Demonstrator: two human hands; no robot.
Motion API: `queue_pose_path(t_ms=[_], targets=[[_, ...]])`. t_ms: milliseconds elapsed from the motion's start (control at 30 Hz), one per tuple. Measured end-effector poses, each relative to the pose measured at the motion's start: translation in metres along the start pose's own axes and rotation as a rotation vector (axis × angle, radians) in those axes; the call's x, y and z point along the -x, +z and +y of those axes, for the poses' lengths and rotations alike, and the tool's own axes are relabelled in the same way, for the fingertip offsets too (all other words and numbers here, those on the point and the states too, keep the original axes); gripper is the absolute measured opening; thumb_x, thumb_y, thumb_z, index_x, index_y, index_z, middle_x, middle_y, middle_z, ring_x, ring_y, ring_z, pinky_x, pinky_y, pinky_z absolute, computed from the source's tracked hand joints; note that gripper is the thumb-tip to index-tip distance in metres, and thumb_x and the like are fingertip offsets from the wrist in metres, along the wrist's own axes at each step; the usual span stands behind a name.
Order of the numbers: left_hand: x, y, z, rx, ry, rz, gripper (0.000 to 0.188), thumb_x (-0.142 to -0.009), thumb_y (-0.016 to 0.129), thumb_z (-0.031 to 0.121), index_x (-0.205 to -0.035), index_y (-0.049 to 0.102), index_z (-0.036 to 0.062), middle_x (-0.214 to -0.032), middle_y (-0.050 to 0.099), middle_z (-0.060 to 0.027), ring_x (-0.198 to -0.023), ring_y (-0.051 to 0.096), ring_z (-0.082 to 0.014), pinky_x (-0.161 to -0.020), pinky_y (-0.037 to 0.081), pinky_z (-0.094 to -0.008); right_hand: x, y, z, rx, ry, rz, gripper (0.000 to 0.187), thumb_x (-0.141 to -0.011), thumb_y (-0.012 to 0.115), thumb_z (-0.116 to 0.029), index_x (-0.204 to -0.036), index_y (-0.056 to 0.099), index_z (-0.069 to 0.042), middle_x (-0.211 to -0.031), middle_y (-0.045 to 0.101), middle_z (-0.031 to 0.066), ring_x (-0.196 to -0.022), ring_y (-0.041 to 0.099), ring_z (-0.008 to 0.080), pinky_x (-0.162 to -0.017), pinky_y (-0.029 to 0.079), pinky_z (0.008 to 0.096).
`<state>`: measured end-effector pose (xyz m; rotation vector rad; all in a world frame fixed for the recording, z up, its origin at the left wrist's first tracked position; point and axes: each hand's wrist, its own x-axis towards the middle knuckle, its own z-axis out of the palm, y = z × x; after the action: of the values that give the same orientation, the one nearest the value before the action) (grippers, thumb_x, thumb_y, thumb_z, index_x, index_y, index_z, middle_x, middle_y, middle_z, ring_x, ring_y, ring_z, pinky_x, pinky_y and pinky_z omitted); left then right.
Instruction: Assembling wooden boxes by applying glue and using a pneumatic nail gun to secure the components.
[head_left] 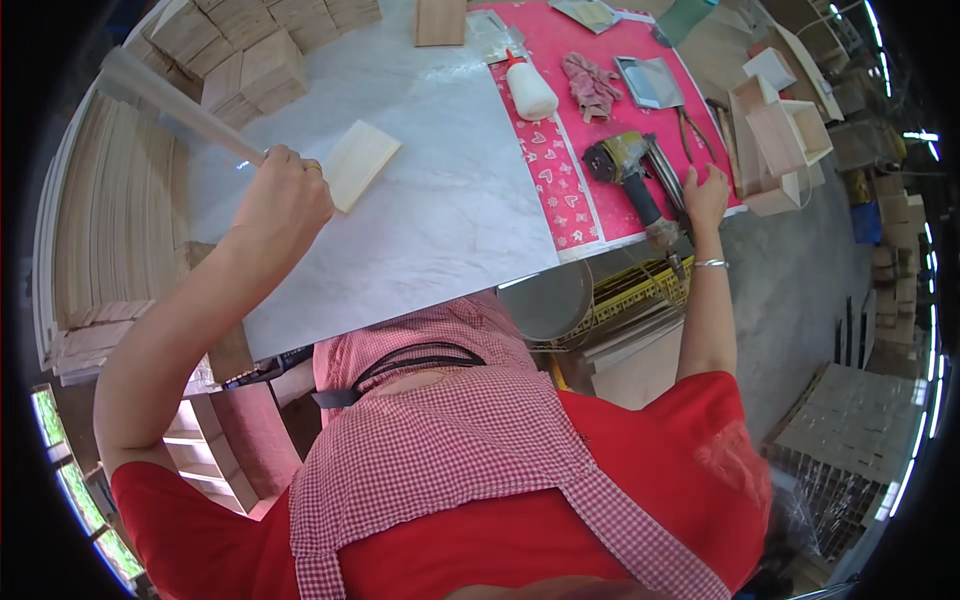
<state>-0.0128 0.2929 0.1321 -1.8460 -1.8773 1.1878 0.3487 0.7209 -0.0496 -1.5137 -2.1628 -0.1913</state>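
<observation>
1. One view only, from your head camera: your left hand (283, 195) is closed in a fist around a long flat wooden strip (175, 100), which slants up and away to the left over the pale marble-patterned tabletop (440, 200).
2. Just beside that fist, on the right, a small light wood panel (358, 163) lies flat on the tabletop (whether your knuckles touch it, you cannot tell).
3. Your right hand (706, 192) rests at the edge of the pink heart-print cloth (590, 215), fingers loosely bent, next to the nail gun (628, 165); it grips nothing that shows.
4. Farther back on the cloth lie a white glue bottle (530, 90) and a crumpled rag (592, 86).
5. Stacked wood blocks (255, 50) sit at the far left.
</observation>
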Motion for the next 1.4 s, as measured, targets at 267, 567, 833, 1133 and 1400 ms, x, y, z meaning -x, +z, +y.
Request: queue_pose_path(t_ms=[267, 567, 833, 1133, 1400], targets=[[-0.007, 0.013, 0.045, -0.049, 0.056, -0.244, 0.018, -0.087, 0.06, 0.016, -0.096, 0.076, 0.0124, -0.091, 0.067, -0.0055, -0.089, 0.064, -0.023, -0.08, 0.044, -0.0436, -0.071, 0.028, 0.057, 0.277, 0.04, -0.082, 0.037, -0.088, 0.057, -0.021, -0.116, 0.061, 0.003, -0.112, 0.065, 0.0239, -0.11, 0.062, 0.0407, -0.094, 0.05, 0.0487], [0.01, 0.025, 0.06, -0.157, 0.011, -0.091, 0.018, -0.082, 0.061, 0.018, -0.089, 0.075, 0.0109, -0.09, 0.063, -0.0069, -0.094, 0.057, -0.0233, -0.081, 0.04, -0.0383, -0.101, 0.086, 0.105, 0.481, 0.017, -0.152, 0.031, -0.086, 0.054, -0.019, -0.106, 0.066, 0.001, -0.103, 0.07, 0.0201, -0.092, 0.07, 0.0364, -0.078, 0.056, 0.0504], [0.007, 0.039, 0.062, -0.126, 0.027, 0.023, 0.014, -0.081, 0.062, 0.017, -0.077, 0.074, 0.0132, -0.074, 0.066, -0.0044, -0.075, 0.063, -0.0232, -0.071, 0.045, -0.0401, -0.11, 0.044, 0.117, 0.182, -0.052, -0.055, 0.055, -0.095, 0.052, -0.05, -0.1, 0.066, 0.003, -0.092, 0.067, 0.0305, -0.089, 0.066, 0.0471, -0.072, 0.052, 0.0551], [0.013, 0.023, 0.063, -0.106, 0.042, 0.009, 0.014, -0.079, 0.063, 0.015, -0.08, 0.075, 0.0091, -0.076, 0.071, -0.0074, -0.074, 0.067, -0.0252, -0.075, 0.05, -0.042, 0.143, -0.1, -0.187, -0.897, -0.598, -0.349, 0.041, -0.104, 0.047, -0.016, -0.143, 0.048, -0.004, -0.118, 0.065, 0.0213, -0.104, 0.064, 0.0218, -0.091, 0.049, 0.035], [0.014, 0.029, 0.059, -0.116, 0.072, 0.05, 0.007, -0.069, 0.063, 0.015, -0.067, 0.067, 0.0097, -0.065, 0.06, -0.0035, -0.068, 0.058, -0.0189, -0.066, 0.039, -0.0315, 0.198, -0.096, -0.274, -0.96, -0.753, -0.811, 0.054, -0.096, 0.058, -0.014, -0.148, 0.044, -0.021, -0.073, 0.065, 0.0156, -0.062, 0.063, 0.0355, -0.056, 0.05, 0.0419]])
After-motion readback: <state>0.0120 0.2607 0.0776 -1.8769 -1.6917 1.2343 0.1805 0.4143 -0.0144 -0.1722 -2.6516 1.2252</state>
